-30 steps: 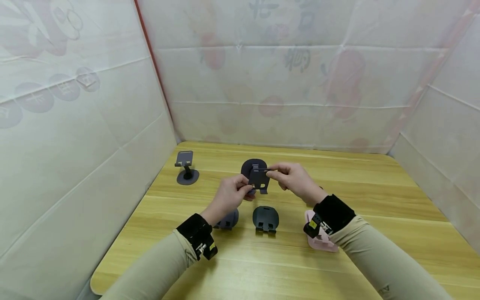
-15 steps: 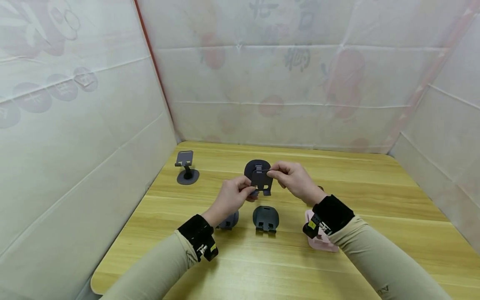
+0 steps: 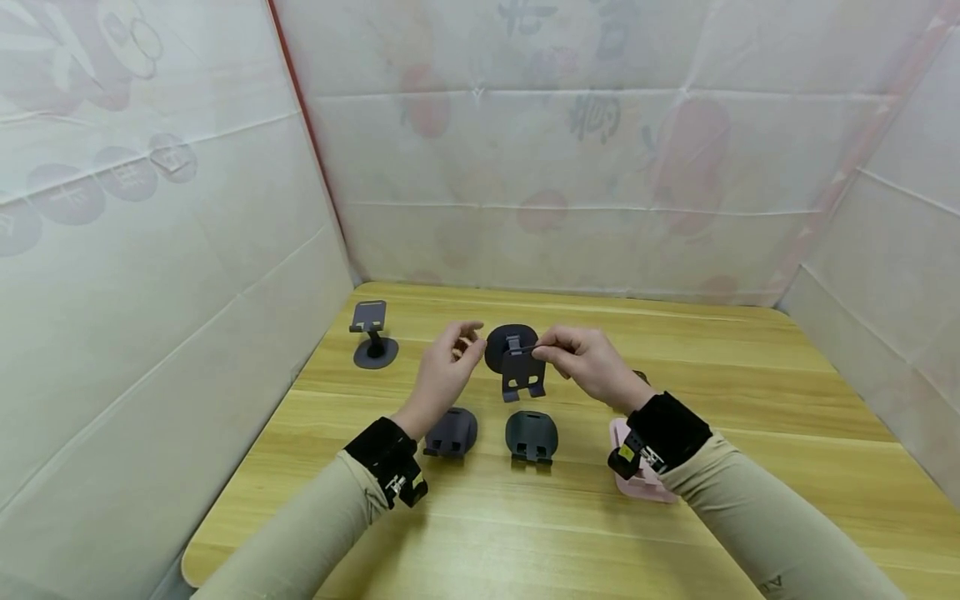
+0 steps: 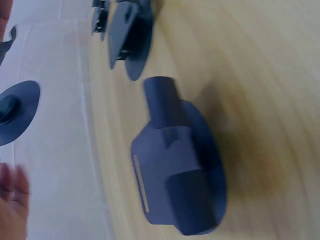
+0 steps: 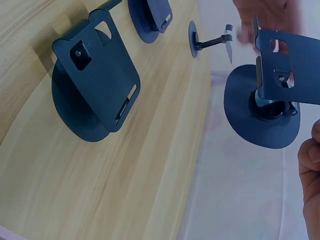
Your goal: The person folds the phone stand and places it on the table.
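Note:
A dark grey phone stand (image 3: 522, 372) is held up over the middle of the table. My right hand (image 3: 588, 358) pinches the edge of its slotted plate between thumb and fingertips. The plate's two hooked lips point down toward me, with the round base (image 5: 245, 112) behind it. Just left of that stand, my left hand (image 3: 442, 367) is apart from it, fingers loosely bent and holding nothing. Below my left hand lies a folded grey-purple phone stand (image 3: 452, 433), seen large in the left wrist view. A folded dark green phone stand (image 3: 532, 435) lies to its right.
Another dark grey phone stand (image 3: 371, 333) stands unfolded at the table's far left. A pink stand (image 3: 645, 487) is partly hidden under my right wrist. Something small and dark shows behind my right hand. Pale sheet walls (image 3: 480, 242) enclose the table's back and sides.
My left hand has let go of the phone stand's lower edge and moved up and left. The right hand keeps its pinch, and the stand's plate now hangs slightly lower.

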Tool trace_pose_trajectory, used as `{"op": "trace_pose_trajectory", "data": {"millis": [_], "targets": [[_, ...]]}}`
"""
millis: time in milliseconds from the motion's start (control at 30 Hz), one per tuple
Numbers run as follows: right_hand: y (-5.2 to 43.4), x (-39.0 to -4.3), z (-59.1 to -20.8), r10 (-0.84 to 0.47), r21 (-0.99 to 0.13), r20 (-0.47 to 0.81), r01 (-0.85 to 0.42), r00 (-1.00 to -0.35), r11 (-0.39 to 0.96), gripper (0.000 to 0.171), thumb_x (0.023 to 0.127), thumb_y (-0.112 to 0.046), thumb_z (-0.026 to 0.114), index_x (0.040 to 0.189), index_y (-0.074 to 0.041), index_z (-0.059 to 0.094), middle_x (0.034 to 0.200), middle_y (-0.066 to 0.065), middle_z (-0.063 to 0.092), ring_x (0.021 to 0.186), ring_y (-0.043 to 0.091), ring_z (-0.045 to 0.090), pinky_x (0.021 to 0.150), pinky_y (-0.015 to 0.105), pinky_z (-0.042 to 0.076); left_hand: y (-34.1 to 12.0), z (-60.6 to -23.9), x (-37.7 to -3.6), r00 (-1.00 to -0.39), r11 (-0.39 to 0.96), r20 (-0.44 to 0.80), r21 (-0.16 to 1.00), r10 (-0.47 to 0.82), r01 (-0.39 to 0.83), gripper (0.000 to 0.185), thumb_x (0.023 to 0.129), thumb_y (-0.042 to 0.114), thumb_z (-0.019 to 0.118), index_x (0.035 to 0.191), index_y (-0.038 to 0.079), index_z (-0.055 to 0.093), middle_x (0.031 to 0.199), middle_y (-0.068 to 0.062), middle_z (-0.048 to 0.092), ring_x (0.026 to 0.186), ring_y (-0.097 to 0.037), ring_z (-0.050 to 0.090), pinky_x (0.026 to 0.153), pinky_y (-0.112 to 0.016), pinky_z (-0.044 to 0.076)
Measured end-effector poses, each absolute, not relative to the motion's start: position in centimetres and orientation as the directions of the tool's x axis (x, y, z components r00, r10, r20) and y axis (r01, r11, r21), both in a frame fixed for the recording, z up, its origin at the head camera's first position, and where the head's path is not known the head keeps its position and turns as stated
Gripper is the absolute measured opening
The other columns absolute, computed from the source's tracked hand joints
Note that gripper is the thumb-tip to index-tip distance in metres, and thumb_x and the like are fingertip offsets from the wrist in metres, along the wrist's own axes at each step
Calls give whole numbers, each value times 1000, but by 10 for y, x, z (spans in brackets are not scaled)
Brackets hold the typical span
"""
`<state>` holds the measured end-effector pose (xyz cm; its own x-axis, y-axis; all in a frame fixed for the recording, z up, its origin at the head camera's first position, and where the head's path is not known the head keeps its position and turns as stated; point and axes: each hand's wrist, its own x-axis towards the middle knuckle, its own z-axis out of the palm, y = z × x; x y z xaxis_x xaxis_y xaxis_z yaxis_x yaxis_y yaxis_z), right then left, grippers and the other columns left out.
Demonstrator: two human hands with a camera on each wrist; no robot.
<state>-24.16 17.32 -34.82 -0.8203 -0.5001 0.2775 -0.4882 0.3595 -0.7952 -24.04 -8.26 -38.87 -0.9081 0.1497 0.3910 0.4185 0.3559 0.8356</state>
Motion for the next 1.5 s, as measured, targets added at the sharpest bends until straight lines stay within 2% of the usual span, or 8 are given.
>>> {"op": "trace_pose_trajectory", "data": {"millis": [100, 167, 300, 400, 533, 700, 933, 1500], "targets": [[171, -240, -347, -516, -791, 281, -500, -809, 353, 14, 106, -19, 59, 105, -13, 71, 72, 5, 46, 62, 20, 40, 59, 32, 37, -83, -386, -244, -933, 343, 289, 872, 213, 348, 44, 108, 29, 56, 149, 13, 52, 140, -10, 59, 122, -26, 59, 99, -44, 52], [170, -237, -344, -531, -783, 288, -515, -797, 349, 13, 106, -16, 58, 105, -12, 71, 72, 6, 46, 61, 18, 40, 60, 31, 37, -83, -385, -246, -944, 328, 213, 899, 251, 290, 47, 108, 29, 56, 152, 14, 50, 147, -10, 56, 131, -28, 56, 105, -48, 50], [169, -237, -344, -557, -765, 303, -546, -774, 342, 12, 105, -16, 58, 105, -14, 71, 73, 6, 47, 62, 19, 41, 62, 32, 38, -83, -386, -249, -953, 279, 109, 941, 283, 190, 47, 106, 24, 60, 151, 11, 51, 134, -11, 65, 124, -28, 63, 103, -50, 51], [170, -241, -350, -571, -751, 325, -573, -754, 328, 12, 105, -19, 59, 103, -18, 71, 73, 3, 48, 62, 18, 41, 61, 32, 38, -82, -385, -251, -953, 255, 93, 952, 288, 170, 40, 105, 17, 61, 144, 8, 58, 115, -10, 73, 111, -25, 69, 100, -46, 53], [170, -241, -350, -585, -742, 330, -586, -741, 324, 13, 104, -18, 60, 102, -17, 73, 71, 1, 48, 60, 18, 42, 60, 32, 39, -83, -385, -252, -958, 247, 74, 958, 278, 146, 29, 104, 12, 61, 132, 7, 66, 103, -10, 74, 100, -22, 71, 95, -42, 55], [169, -240, -351, -589, -755, 303, -566, -749, 332, 13, 105, -22, 60, 103, -18, 73, 70, 2, 48, 60, 20, 43, 59, 33, 40, -85, -385, -249, -968, 225, 59, 968, 243, 116, 28, 105, 10, 59, 131, 7, 68, 108, -11, 74, 102, -22, 72, 95, -40, 57], [167, -237, -350, -592, -786, 236, -510, -771, 350, 16, 106, -30, 59, 98, -19, 69, 67, 2, 44, 57, 21, 40, 57, 32, 38, -86, -387, -246, -973, 202, 108, 968, 203, 149, 28, 105, 10, 59, 130, 8, 70, 115, -9, 75, 109, -23, 72, 99, -42, 56], [166, -236, -349, -588, -806, 188, -466, -787, 366, 20, 107, -26, 58, 97, -11, 66, 67, 2, 44, 57, 19, 40, 54, 31, 36, -85, -387, -240, -954, 192, 251, 941, 162, 280, 24, 102, 6, 62, 122, 6, 75, 114, -11, 76, 104, -23, 74, 96, -39, 58]]}}
